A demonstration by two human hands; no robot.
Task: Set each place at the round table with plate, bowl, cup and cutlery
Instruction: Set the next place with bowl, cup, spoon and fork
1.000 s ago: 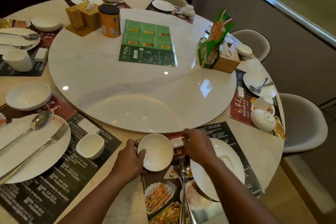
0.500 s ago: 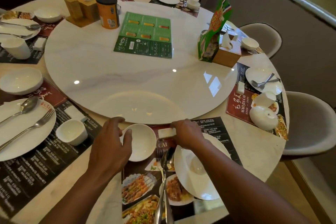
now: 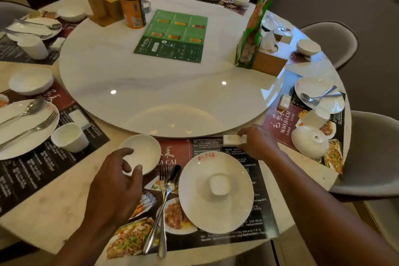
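- A white ceramic cup [image 3: 70,137] is standing upright on the neighbouring mat at the left, well apart from both hands.
- The left hand [image 3: 114,188] is hovering over the near-left edge of the dark printed placemat [image 3: 179,151], its fingers relaxed, spread and clamping nothing.
- A white round bowl [image 3: 142,151] is sitting upright on the placemat's far-left corner, just beyond that hand. The thumb and forefinger are bracketing its near rim, and I cannot tell whether either is touching it.
- A steel fork [image 3: 162,222] and a steel spoon [image 3: 172,179] are lying crossed on the placemat, between the bowl and the plate, with neither hand on them.
- A white round plate [image 3: 205,218] is resting on the right half of the placemat, and a small white item, too blurred to name, is sitting at its centre.
- The right hand [image 3: 259,142] is pinching a small white rectangular packet [image 3: 234,139] by its right end, with the packet sticking out to the left of the fingertips.
- The packet is hanging over the placemat's far-right corner, just beside the rim of the white marble turntable [image 3: 151,84] and beyond the plate.
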